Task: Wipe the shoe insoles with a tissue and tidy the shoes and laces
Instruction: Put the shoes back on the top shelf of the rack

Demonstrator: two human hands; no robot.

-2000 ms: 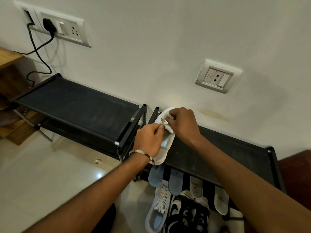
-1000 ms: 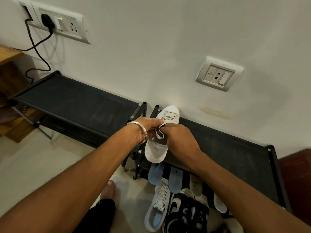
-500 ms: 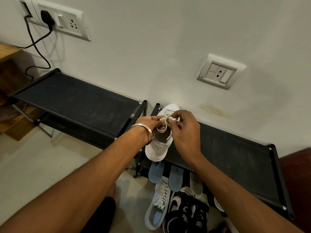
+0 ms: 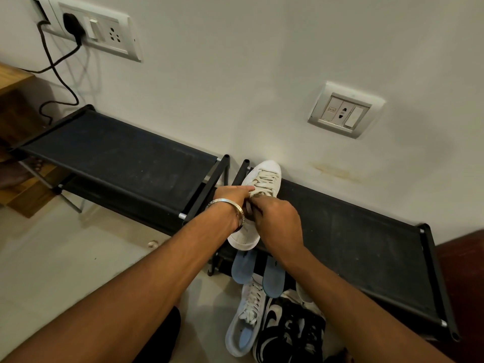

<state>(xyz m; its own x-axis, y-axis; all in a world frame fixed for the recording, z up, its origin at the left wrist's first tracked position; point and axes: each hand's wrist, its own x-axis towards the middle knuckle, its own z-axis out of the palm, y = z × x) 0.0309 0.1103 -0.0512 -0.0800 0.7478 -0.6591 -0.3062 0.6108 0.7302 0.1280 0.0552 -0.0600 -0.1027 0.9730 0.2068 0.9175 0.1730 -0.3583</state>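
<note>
L hand [image 4: 233, 197] & R hand [image 4: 277, 221] pinching beige flat laces [image 4: 264, 180] of white leather sneaker [image 4: 258, 205] on black fabric rack [image 4: 353, 231], both hands now lower vs 0.5 s ago

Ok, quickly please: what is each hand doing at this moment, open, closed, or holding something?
Left hand: fingers at the laces of the white shoe, seemingly pinching them.
Right hand: curled over the shoe's opening, pinching the laces.
</note>
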